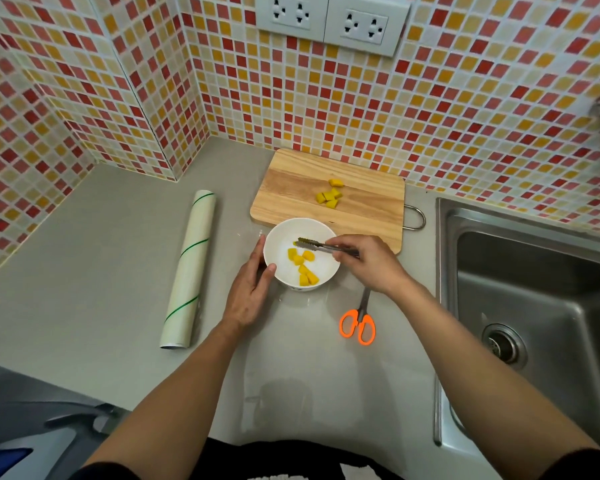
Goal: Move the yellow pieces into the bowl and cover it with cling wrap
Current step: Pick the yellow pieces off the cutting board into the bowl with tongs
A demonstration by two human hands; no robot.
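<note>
Tongs over the bowl, pieces split between bowl and board.

Your right hand [368,263] grips metal tongs [321,245], tips over the far side of the white bowl [328,230]; a bit of yellow shows at the tips, can't tell if it's pinched. Your left hand [252,287] rests against the bowl's left wall, fingers relaxed and straight, thumb on the rim, not curled round it. Yellow pieces in the bowl [302,266] lie between your two hands, toward the near side. Remaining yellow pieces [330,195] sit on the wooden cutting board [291,188], beyond the bowl and well apart from both hands. Cling wrap roll [187,268] lies on the bench [101,237] left of your left hand, untouched. Orange-handled scissors [358,325] lie on the bench just below your right wrist.
</note>
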